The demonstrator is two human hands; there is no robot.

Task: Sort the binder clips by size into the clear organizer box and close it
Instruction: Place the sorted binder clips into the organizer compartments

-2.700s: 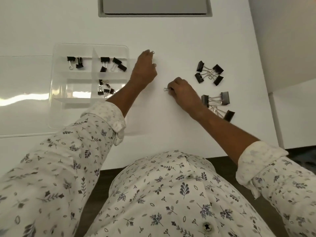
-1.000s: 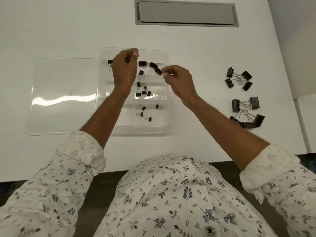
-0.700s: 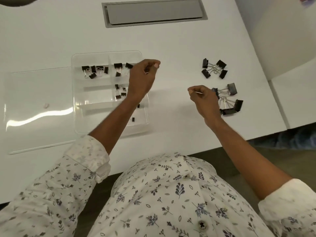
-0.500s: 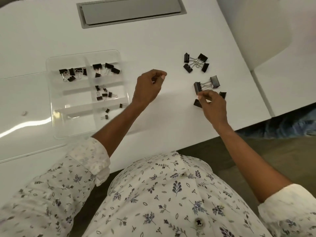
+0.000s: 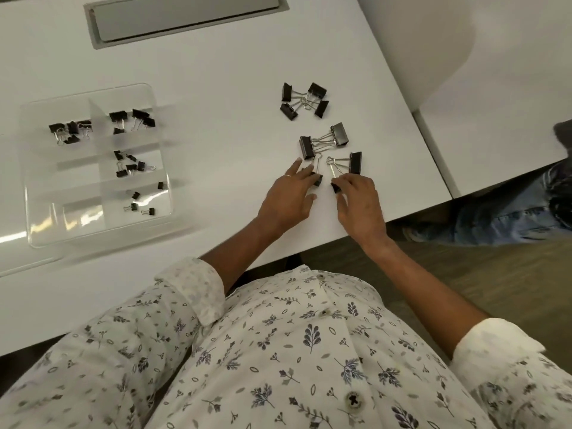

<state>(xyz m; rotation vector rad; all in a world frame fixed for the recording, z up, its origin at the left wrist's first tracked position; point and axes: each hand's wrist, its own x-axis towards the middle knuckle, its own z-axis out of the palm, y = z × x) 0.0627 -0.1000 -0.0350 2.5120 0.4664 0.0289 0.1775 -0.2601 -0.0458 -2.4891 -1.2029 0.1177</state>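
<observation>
The clear organizer box (image 5: 93, 238) lies open at the left of the white table, with black binder clips in its upper-left (image 5: 69, 131), upper-right (image 5: 131, 119), middle-right (image 5: 131, 165) and lower-right (image 5: 142, 202) compartments. Several large clips lie loose at the right: a pair (image 5: 323, 139) and one alone (image 5: 355, 162). My left hand (image 5: 288, 198) rests with spread fingers, fingertips touching a large clip (image 5: 318, 180). My right hand (image 5: 360, 205) pinches another large clip (image 5: 335, 187) on the table. Behind them lies a cluster of medium clips (image 5: 305, 100).
The box's clear lid (image 5: 18, 264) lies flat, open to the left. A grey hatch (image 5: 185, 17) is set into the table at the back. The table's front edge runs just behind my wrists. A person's jeans leg (image 5: 510, 212) shows at the right.
Both hands left the organizer box and moved right to the loose large clips. My left hand came down onto the table beside the right; my view swung right.
</observation>
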